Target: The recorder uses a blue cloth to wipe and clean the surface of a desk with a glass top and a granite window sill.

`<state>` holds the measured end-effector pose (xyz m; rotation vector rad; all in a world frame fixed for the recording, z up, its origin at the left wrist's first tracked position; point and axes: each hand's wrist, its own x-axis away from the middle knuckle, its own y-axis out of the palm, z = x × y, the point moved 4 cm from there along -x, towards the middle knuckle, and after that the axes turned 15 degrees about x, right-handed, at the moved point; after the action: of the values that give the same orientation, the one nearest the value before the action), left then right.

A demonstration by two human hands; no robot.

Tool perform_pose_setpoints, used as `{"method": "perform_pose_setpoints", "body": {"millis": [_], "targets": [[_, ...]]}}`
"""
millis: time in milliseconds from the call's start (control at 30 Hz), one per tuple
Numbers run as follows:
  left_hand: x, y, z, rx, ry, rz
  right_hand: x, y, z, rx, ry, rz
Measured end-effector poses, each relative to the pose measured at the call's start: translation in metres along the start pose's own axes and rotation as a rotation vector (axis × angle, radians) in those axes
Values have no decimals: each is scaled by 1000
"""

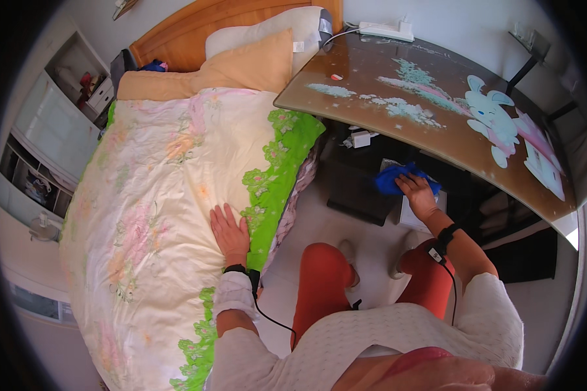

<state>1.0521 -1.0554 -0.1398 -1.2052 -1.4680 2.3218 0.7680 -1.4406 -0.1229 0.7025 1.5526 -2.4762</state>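
Observation:
My left hand [230, 230] rests palm down on a floral quilt [176, 195] with a green appliqué border, its fingers slightly spread. Under the edge of the desk, my right hand [417, 194] presses on a crumpled blue cloth [394, 179]. The cloth lies over a white box [412, 215] and something partly hidden beneath it. Left of that box is a low black item [359, 195], its kind unclear. A black strap with a cable is around each of my wrists or forearms.
A glass-topped desk [345, 93] with a rabbit picture juts out at the right, above my right hand. A white power strip [385, 32] lies at its back. A small white adapter [360, 139] sits below the desk. A tan pillow [254, 61] lies by the wooden headboard [186, 34].

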Motion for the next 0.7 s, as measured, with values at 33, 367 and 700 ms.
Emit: {"method": "perform_pose_setpoints", "body": {"millis": [33,367,700], "targets": [[0,1,-1,-1,0,1,3,-7,3,12,-3,-3],[4,-5,-3,48,-14,29,-89,-224,-17,87,-136,506],[-5,-9,9,53,23,37,-186,-153,-44,136,204,127]]}}
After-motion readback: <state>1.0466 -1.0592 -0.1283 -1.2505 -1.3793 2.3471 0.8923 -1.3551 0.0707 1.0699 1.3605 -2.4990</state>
